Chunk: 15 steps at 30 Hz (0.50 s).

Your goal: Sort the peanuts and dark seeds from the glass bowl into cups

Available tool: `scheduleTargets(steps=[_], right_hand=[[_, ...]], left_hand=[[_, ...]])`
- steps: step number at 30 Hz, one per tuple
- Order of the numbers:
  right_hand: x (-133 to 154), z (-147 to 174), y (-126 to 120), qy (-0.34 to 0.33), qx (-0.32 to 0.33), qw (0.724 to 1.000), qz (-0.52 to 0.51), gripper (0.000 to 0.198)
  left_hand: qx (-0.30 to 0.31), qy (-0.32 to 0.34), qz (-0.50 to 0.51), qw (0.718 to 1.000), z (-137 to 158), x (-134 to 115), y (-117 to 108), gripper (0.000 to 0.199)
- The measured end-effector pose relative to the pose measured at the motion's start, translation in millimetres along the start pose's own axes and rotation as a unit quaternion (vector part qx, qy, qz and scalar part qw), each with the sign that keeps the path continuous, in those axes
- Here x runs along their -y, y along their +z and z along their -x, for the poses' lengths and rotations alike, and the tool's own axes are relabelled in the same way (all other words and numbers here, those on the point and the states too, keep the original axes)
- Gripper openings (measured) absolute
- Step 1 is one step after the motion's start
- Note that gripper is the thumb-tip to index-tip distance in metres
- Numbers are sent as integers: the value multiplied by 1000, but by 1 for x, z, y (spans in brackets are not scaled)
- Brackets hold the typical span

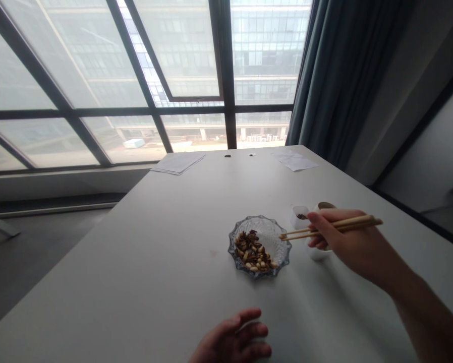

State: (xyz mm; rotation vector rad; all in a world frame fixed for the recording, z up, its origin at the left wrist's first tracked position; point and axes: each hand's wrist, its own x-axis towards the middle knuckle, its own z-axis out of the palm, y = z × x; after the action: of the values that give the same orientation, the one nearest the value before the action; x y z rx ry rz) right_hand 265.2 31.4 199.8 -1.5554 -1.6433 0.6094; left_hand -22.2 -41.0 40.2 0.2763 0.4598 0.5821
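Observation:
My right hand (pixel 338 239) grips a pair of wooden chopsticks (pixel 353 223) whose tips hover over the right rim of a scalloped glass dish (pixel 275 233). The dish holds a mix of dark seeds and pale nuts (pixel 253 252) heaped on its near left side. My left hand (pixel 234 340) rests flat on the white table (pixel 143 262) near the front edge, fingers apart, holding nothing. Just behind my right hand stand two small white cups (pixel 299 216); the left one has something dark inside, the other is mostly hidden by my fingers.
Sheets of paper (pixel 178 162) lie at the table's far left corner and more paper (pixel 295 161) at the far right. Two small round holes (pixel 227 156) sit near the far edge. Large windows and a dark curtain (pixel 343 75) stand behind the table.

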Motion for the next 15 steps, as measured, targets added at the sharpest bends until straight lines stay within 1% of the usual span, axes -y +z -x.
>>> scheduleTargets(steps=[3,5,6,8,11,15], right_hand=[[2,5,-26,7,-87,995,40,42],[2,8,-40,20,-130,988,83,44],[2,9,-45,30,-139,985,99,44],[2,11,-51,45,-133,984,111,46],[3,11,-51,50,-122,986,101,47],[3,8,-48,33,-160,982,99,43]], left_hand=[[-3,-3,2,1000,1,0,1,32],[-4,-2,4,1000,1,0,2,33],[-4,1,5,1000,1,0,2,33],[0,3,2,1000,0,-1,2,34],[-3,1,1,1000,1,-2,3,33],[-5,-3,-1,1000,1,-2,4,32]])
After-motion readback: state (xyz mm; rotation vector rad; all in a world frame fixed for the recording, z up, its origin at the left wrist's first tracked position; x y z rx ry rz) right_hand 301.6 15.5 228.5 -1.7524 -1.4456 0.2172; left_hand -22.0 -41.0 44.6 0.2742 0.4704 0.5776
